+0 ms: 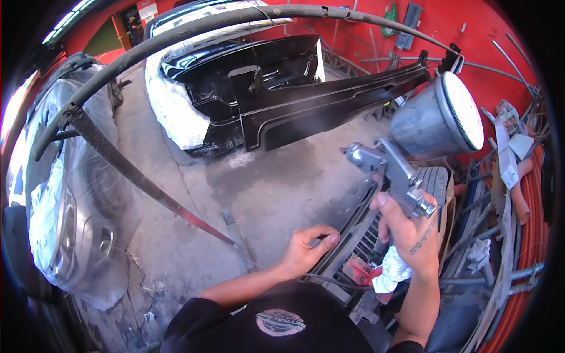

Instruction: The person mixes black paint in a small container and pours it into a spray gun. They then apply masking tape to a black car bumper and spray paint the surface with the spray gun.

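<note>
My right hand [406, 232] is wrapped round the grip of a metal paint spray gun [391, 170], a finger near its trigger. A large grey cup with a white lid [435, 117] sits tilted on top of the gun. White crumpled paper or cloth [393, 269] hangs below the grip. The nozzle points left, toward a long glossy black car body panel [335, 100] held up off the floor, and stands apart from it. My left hand [309, 247] is held low before my body, its fingers curled against the thumb, with nothing visible in them.
A curved metal bar [194, 32] arches over the scene, with a strut [135, 170] slanting down. Behind the panel stands a car [176, 112] with white masking. A plastic-covered car [88, 235] is at left. Tyre [432, 179], pipes and red hoses [529, 235] crowd the right.
</note>
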Available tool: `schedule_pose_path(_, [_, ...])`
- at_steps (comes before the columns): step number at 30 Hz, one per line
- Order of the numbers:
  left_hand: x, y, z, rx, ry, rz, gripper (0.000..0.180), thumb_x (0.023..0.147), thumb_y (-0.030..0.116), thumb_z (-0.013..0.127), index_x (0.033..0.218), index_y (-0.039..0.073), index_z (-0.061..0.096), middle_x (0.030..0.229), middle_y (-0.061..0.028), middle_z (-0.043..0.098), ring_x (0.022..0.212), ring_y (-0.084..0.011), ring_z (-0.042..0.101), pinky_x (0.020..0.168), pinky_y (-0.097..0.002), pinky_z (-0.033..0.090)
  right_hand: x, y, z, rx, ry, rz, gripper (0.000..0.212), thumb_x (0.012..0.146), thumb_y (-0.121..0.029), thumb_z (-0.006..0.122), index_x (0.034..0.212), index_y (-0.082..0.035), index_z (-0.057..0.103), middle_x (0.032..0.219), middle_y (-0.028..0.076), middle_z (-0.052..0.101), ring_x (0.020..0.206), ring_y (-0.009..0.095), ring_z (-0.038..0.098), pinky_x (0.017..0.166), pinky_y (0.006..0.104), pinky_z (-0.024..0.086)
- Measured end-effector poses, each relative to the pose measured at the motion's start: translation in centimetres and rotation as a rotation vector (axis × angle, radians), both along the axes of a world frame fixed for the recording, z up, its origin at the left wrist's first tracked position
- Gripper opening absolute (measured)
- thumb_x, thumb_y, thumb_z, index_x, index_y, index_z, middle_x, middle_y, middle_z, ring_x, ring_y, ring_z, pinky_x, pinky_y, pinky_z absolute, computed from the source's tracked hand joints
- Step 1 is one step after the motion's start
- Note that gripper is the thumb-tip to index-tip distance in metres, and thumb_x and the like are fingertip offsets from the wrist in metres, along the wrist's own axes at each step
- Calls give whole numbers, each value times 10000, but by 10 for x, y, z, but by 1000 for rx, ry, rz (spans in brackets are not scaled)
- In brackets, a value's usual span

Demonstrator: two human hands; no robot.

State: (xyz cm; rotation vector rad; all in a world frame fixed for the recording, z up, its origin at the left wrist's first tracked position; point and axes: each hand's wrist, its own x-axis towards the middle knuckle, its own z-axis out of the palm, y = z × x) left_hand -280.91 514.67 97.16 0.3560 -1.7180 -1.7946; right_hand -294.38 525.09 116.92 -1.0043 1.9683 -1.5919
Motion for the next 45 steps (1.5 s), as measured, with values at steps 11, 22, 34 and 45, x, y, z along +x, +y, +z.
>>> schedule_pose_path(11, [11,37,51,416,352,-411,221,1032,58,672,1230,-38,693,1201,-95,683,1062,-162,670,930,-334,549,18,2,7,59,-61,280,208,924,-157,762,995,27,694,682,12,625,607,58,557,547,259,440])
schedule_pose_path(22, [-25,39,65,451,357,-370,308,1030,135,702,1285,-34,676,1062,-29,703,930,-99,643,832,-294,549,19,-6,10,-22,106,-45,228,978,-190,731,924,19,659,616,12,601,506,77,564,466,254,423])
schedule_pose_path(34, [2,34,66,463,416,-339,154,1020,143,721,1034,-1,669,975,-5,670,889,-75,612,801,-270,522,34,-19,22,74,16,304,198,895,-147,744,972,24,683,631,-6,589,537,70,551,508,276,437])
schedule_pose_path(45, [-20,7,119,416,547,-357,146,1035,147,701,1033,18,634,951,-16,637,861,-101,626,765,-277,531,34,-47,79,-23,64,295,363,975,-258,715,1166,44,654,818,67,652,496,95,554,436,246,429])
